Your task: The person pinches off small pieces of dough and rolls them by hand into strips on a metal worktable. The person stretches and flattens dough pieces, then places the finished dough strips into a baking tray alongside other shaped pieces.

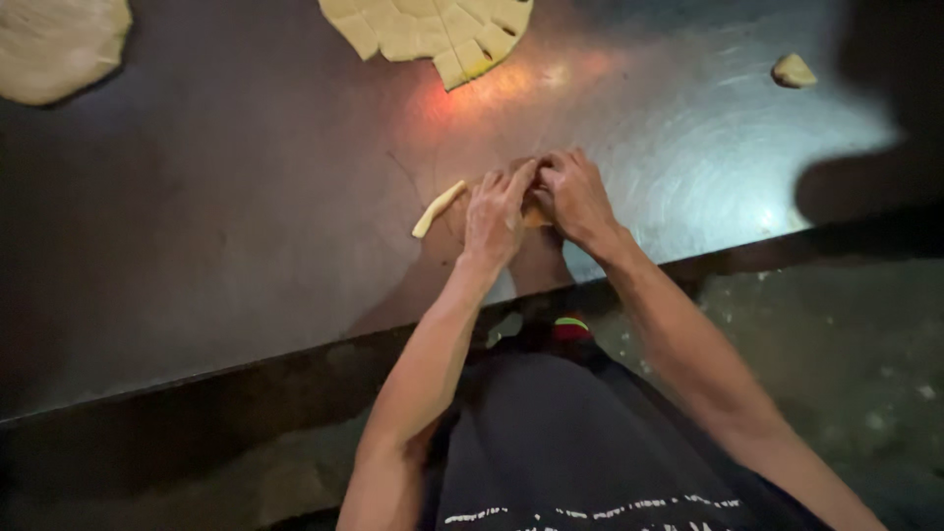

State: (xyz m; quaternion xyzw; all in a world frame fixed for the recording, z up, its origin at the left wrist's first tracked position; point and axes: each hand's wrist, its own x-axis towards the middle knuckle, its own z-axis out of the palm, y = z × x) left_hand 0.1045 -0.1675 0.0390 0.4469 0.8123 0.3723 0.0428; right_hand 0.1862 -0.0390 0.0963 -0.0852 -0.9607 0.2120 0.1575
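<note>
Left hand (497, 211): palm down, fingers pointed away from the body, pressed close over a small piece of dough; grip narrow, fingers bunched on the piece.

Right hand (575, 197): touching the left hand, fingers curled inward onto the same piece; grip closed around it.

Dough piece (536, 214): pale yellow, mostly hidden between the two hands, only a sliver showing; its shape and long axis cannot be told.

Dough strip (438, 208): thin, pale, lying on the bench just beside the left hand, on its outer side; long axis slanted, near end toward the body and left, far end up toward the hands. The left hand is the nearer one.

Bench (246, 197): dark polished metal, with a reddish glare beyond the hands.

Scored dough sheet (433, 29): flat, cut into squares, at the far edge, well apart.

Plain dough sheet (54, 44): round, far left corner.

Dough scrap (793, 71): small lump, far right.

No packages, labels or signs on the bench.
</note>
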